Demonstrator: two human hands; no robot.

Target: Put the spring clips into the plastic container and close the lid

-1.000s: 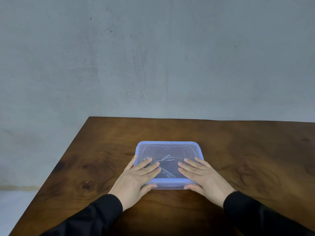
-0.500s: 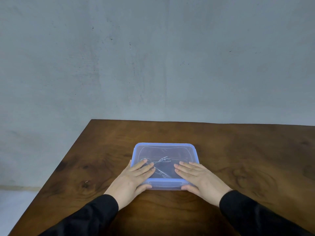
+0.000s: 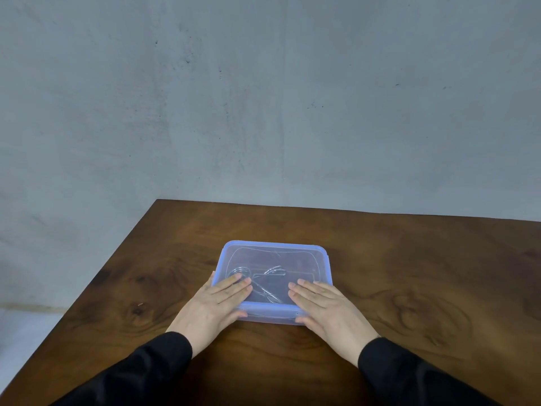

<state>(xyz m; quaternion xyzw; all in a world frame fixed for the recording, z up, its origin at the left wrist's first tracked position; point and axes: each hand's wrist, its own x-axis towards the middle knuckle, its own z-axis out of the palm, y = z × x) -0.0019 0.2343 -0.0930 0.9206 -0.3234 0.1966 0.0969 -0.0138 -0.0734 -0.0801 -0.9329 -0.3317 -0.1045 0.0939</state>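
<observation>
Both hands have slid slightly nearer me on the lid (image 3: 273,256). Metal spring clips (image 3: 265,281) lie inside the clear plastic container (image 3: 272,316). My left hand (image 3: 215,307) and right hand (image 3: 328,307) press flat, fingers together, on its near corners. It sits on a brown wooden worktop (image 3: 409,273) before a grey wall (image 3: 263,98).

Light dim, soft, even; no hard shadows, only faint dark patch on bench (image 3: 263,361) just near side of the left hand (image 3: 212,310); mild sheen on lid (image 3: 275,259) beyond fingers; focus soft overall; edges bowed by wide-angle.
</observation>
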